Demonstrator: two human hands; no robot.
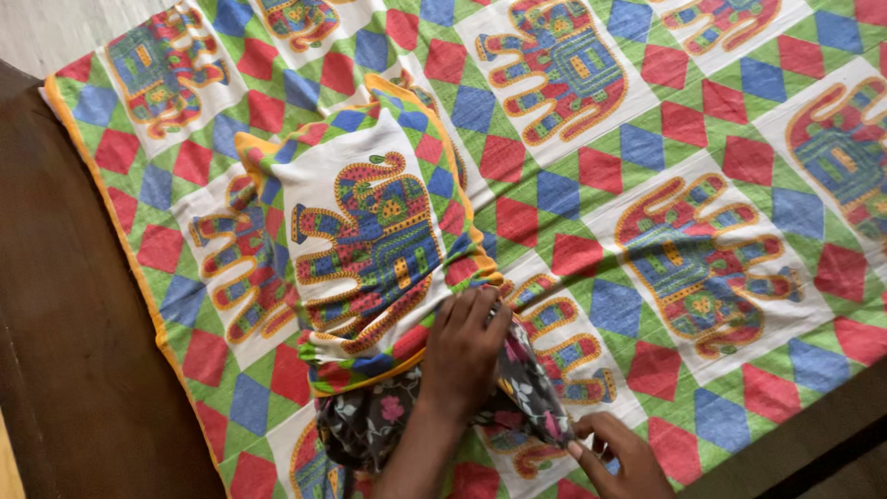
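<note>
A pillow in dark floral fabric lies on the bed, partly sheathed in a cover printed with a bright elephant, matching the bedsheet beneath. The left hand presses flat on the cover's open edge, fingers spread, gripping nothing I can tell. The right hand pinches the pillow's corner near the sheet's lower edge.

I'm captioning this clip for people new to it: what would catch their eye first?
The bright bedsheet of elephants and diamonds fills the view. On it at centre lies a pillow in a matching cover. At the pillow's near end the left hand presses on a dark floral cloth, and the right hand grips that cloth's edge at bottom right.
</note>
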